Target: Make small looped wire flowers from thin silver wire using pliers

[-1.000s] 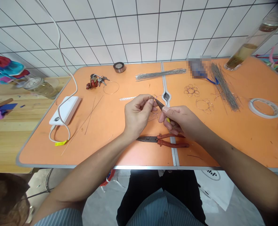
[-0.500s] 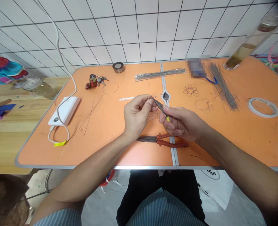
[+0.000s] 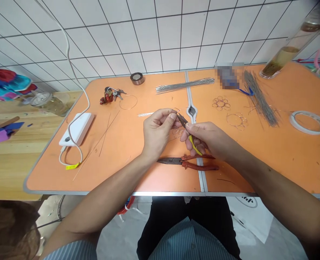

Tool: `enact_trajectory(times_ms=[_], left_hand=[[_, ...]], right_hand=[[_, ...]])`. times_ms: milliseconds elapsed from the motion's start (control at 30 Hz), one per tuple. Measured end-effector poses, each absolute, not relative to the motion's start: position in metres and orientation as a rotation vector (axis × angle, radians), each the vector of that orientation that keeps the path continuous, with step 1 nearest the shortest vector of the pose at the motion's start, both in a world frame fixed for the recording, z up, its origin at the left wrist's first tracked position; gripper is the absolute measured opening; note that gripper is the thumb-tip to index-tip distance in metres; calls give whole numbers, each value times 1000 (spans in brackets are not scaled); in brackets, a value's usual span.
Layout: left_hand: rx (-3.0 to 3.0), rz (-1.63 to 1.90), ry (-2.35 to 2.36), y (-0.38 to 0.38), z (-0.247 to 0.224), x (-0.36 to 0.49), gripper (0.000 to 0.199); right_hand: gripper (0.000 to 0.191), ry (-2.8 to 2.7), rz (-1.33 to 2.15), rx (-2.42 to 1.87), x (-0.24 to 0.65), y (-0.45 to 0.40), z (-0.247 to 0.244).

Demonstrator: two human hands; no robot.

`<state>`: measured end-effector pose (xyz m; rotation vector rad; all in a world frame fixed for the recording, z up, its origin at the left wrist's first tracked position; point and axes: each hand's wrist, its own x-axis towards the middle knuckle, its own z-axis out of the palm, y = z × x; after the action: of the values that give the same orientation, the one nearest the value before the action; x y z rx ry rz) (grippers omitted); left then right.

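Note:
My left hand [image 3: 160, 130] pinches a thin copper-coloured wire [image 3: 177, 109] between thumb and fingers, above the middle of the orange table. In my right hand [image 3: 202, 137] are small yellow-handled pliers [image 3: 182, 119], their dark jaws pointing at the wire by my left fingertips. Whether the jaws touch the wire is hard to tell. Loops of bent wire [image 3: 177, 133] show between and below the hands. Beneath the right hand lie larger red-handled pliers [image 3: 172, 161], partly covered by it. Two flower-shaped wire pieces [image 3: 221, 103] rest on the table to the right.
Bundles of straight wire lie at the back [image 3: 185, 85] and right [image 3: 261, 97]. A tape roll [image 3: 137, 78], keys [image 3: 116, 94], a white power bank [image 3: 77, 129] with its cable, a white ring roll [image 3: 308, 122] and a glass bottle [image 3: 280, 59] surround the orange table's [image 3: 279, 169] middle.
The small pliers have turned in my right hand, and more of the yellow handle shows. My left hand keeps its pinch on the wire. The view has shifted slightly.

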<state>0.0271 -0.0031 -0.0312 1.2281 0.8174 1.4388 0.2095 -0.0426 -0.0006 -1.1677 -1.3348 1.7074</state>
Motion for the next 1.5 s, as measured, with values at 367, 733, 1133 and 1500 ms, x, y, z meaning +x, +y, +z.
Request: enact_trajectory(times_ms=[367,733,1133,1500], left_hand=[[1254,1448,804,-4,-34,28,27],[1269,1449,781,-6,-34,28,27],[1257,1429,811,-8,-32,29,27],[1250,1423,838,-9,-31,29,30]], right_hand=[[50,-1290,1751,-1165,211,-43,-4],[47,-1281,1729,-1189,210,-46,-2],[45,-1286,1691,-1191,207,-49,3],[43,-1265,1697,-1200,206,-49,5]])
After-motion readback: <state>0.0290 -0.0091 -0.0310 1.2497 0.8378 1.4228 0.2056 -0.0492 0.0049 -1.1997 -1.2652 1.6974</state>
